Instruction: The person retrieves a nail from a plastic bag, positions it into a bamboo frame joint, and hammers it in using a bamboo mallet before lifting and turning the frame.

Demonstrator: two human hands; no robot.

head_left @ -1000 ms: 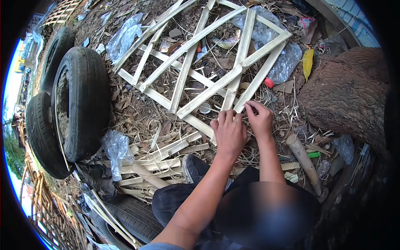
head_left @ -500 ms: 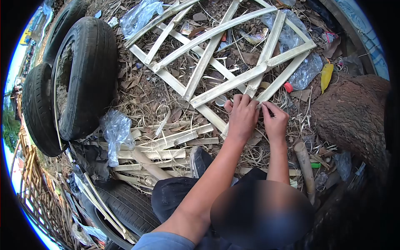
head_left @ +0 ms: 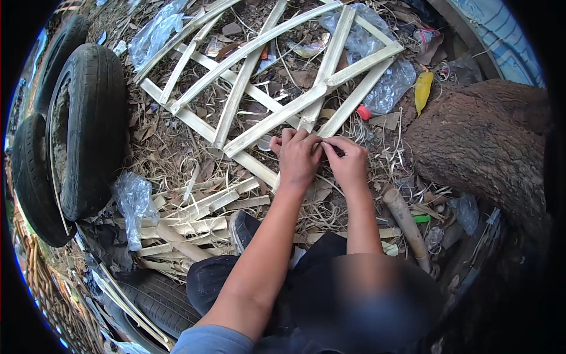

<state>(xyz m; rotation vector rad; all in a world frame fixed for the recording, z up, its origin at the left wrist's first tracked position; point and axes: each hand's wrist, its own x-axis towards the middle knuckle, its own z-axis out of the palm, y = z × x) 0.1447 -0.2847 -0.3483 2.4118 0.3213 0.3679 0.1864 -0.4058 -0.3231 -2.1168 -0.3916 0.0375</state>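
Note:
A lattice of pale split bamboo strips (head_left: 277,120) lies on the ground in front of me, its strips crossing at angles. At its near corner my left hand (head_left: 299,156) is closed over the strip ends, fingers bent around them. Right beside it my right hand (head_left: 348,160) pinches at the same corner, thumb and forefinger together. What sits between those fingertips is too small to make out. The two hands nearly touch, and they cover the joint beneath them.
Old tyres (head_left: 97,130) stand at the left. Loose bamboo strips (head_left: 206,203) lie near my shoe, beside a clear plastic bag (head_left: 134,206). A thick tree trunk (head_left: 483,147) and a short round stick (head_left: 407,221) are on the right. Another tyre (head_left: 156,301) lies lower left.
The camera view has shifted about. The hands stay at the lattice's near corner; my right hand has moved in closer to my left hand.

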